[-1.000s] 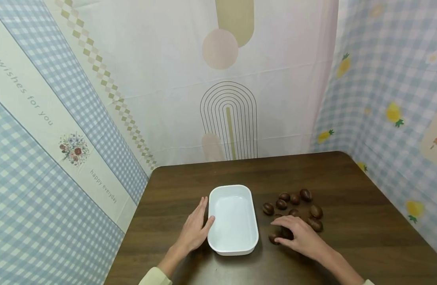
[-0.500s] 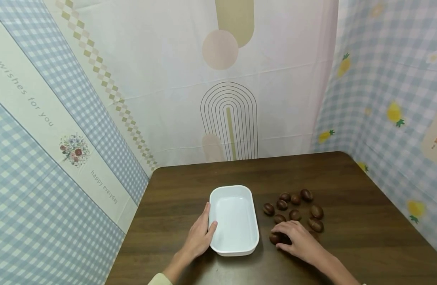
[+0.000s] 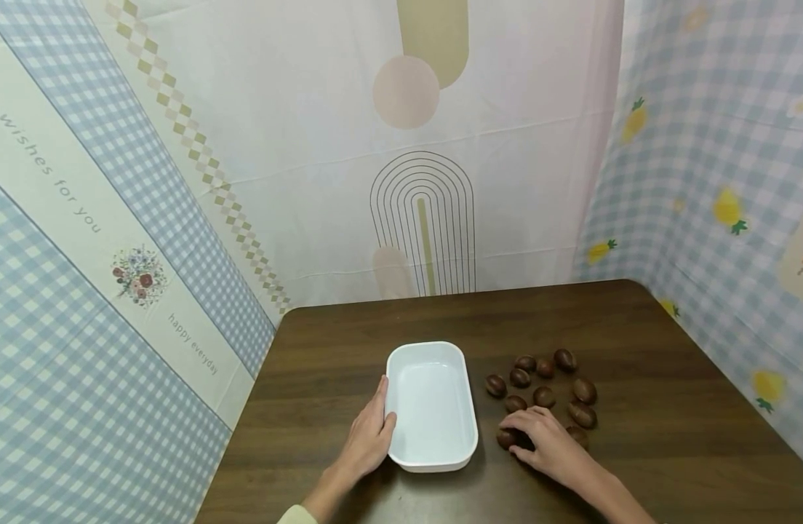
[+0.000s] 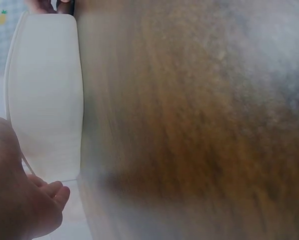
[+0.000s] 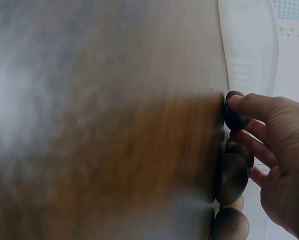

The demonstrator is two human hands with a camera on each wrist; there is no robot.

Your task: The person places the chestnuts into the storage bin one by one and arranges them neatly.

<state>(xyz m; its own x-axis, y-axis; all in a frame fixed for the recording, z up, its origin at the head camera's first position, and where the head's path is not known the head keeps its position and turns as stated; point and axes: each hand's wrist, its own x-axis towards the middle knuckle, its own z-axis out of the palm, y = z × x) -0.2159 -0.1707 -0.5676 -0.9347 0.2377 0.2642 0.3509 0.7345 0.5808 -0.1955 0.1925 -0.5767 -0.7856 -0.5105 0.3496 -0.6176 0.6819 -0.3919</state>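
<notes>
A white rectangular baking dish (image 3: pixel 430 407) with rounded corners stands bare inside on the table. My left hand (image 3: pixel 369 440) grips its left side, thumb at the rim and fingers along the outer wall. To the right lies a loose group of glossy dark brown egg-shaped things (image 3: pixel 543 397). My right hand (image 3: pixel 553 445) is at the near left of this group. Its thumb and fingers pinch one brown egg-shaped thing (image 5: pixel 233 116), low at the tabletop. Other brown ones (image 5: pixel 233 179) lie close by the fingers, and the palm hides part of the group.
Both hands work on a dark wood-grain table (image 3: pixel 336 335) with rounded far corners. Behind it hangs a pale printed cloth (image 3: pixel 526 182). Checked cloths (image 3: pixel 689 240) close in the sides.
My right fingers have drawn closer together round the brown egg-shaped thing at the near left. The left hand has slid slightly nearer along the dish's side, its thumb still at the rim.
</notes>
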